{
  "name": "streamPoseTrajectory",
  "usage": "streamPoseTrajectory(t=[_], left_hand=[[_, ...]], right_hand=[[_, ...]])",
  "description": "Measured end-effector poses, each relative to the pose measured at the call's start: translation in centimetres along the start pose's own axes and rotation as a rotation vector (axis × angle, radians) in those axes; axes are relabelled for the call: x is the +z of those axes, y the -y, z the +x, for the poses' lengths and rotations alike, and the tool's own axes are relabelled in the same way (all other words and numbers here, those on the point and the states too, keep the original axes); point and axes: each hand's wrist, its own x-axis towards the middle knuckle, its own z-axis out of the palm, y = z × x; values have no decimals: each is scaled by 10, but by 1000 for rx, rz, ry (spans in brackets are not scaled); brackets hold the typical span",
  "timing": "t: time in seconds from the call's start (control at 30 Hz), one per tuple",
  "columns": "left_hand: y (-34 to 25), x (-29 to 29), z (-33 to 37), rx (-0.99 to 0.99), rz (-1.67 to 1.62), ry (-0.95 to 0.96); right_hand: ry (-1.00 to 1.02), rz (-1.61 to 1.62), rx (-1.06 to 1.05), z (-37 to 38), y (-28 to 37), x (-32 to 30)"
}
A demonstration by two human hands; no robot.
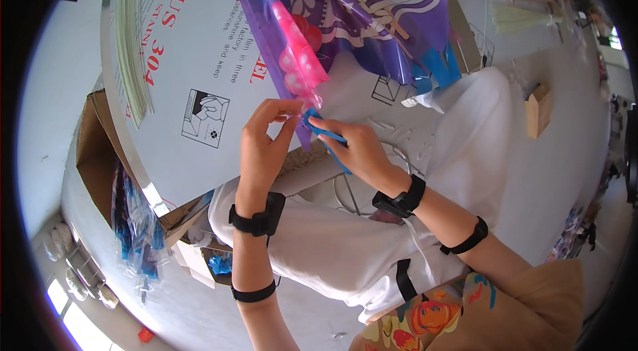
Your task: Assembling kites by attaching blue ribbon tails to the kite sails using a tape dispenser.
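Observation:
My left hand (271, 133) is closed, its thumb and fingertips pinching the clear lower end of a pink plastic piece with white dots (300, 62). A narrow purple plastic strip (256, 9) runs alongside it, its pointed end hanging just below the fingers. In my right hand (359, 152) is a slim blue strip-like piece (329, 133), gripped between thumb and fingers. Its upper end meets the pink piece's tip beside my left fingertips. I cannot make out whether the two are joined. Beyond spreads a glossy purple printed plastic sheet (372, 25) with a cartoon figure.
A white printed board (199, 72) forms the work surface, with a bundle of pale thin sticks (131, 52) at its left edge. Below left, a cardboard box (100, 152) stands beside clear-and-blue plastic packets (136, 225). A small cardboard box (538, 110) sits at the right.

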Motion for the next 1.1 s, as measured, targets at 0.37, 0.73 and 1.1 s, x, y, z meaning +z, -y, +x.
streamPoseTrajectory(t=[0.37, 0.73, 1.1], left_hand=[[24, 11, 21, 107, 97, 136], [30, 4, 27, 21, -12, 180], [-7, -6, 5, -63, 254, -16]], right_hand=[[-10, -20, -20, -1, -5, 2], [-21, -20, -73, -2, -7, 4], [-47, -109, -135, -3, -2, 1]])
